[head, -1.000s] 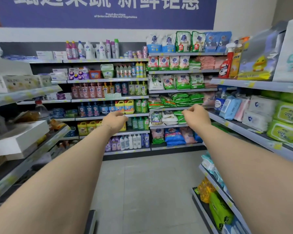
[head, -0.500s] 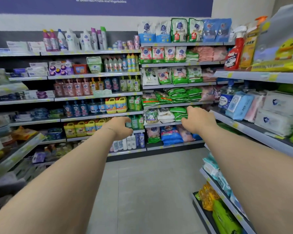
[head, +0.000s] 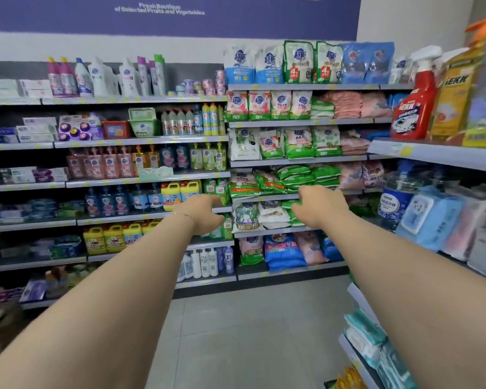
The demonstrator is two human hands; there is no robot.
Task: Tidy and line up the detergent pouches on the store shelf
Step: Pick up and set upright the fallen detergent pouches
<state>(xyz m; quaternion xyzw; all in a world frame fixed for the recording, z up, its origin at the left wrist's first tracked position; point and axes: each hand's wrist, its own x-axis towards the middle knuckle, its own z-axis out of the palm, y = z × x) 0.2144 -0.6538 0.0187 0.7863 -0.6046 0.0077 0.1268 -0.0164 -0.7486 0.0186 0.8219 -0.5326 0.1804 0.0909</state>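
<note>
Detergent pouches (head: pixel 298 141) fill the right bay of the far shelf unit (head: pixel 298 162), stacked unevenly across several tiers. I see my left hand (head: pixel 205 213) and right hand (head: pixel 319 204) stretched toward them, fingers loosely spread, both empty.

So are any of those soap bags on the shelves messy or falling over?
Yes. The green pouches on the middle shelf lie flat in slumped, uneven piles. Just below, the white pouches sag on their sides, while the top-shelf pouches stand upright in a row. Both hands are empty, away from the shelf.
</note>
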